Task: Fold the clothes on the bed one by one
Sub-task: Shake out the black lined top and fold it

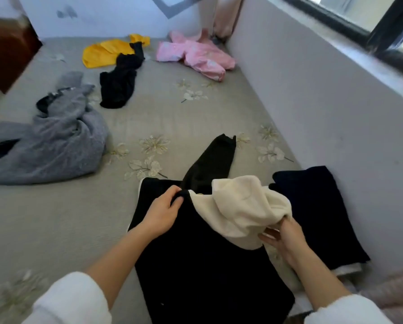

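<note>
Black garment (pixel 195 253) with cream lining (pixel 240 211) lies spread on the bed (pixel 79 218) before the person. Left hand (pixel 165 211) pinches the black shoulder; right hand (pixel 279 235) grips the bunched lining. Better to tug both corners taut and smooth the lining flat before folding.

I see open bedsheet (pixel 62 218) left of the black garment (pixel 195 265); a hand could pass there. The wall (pixel 312 113) and a dark folded piece (pixel 317 211) close off the right. Far-left, a grey garment (pixel 51 141) blocks passage.
</note>
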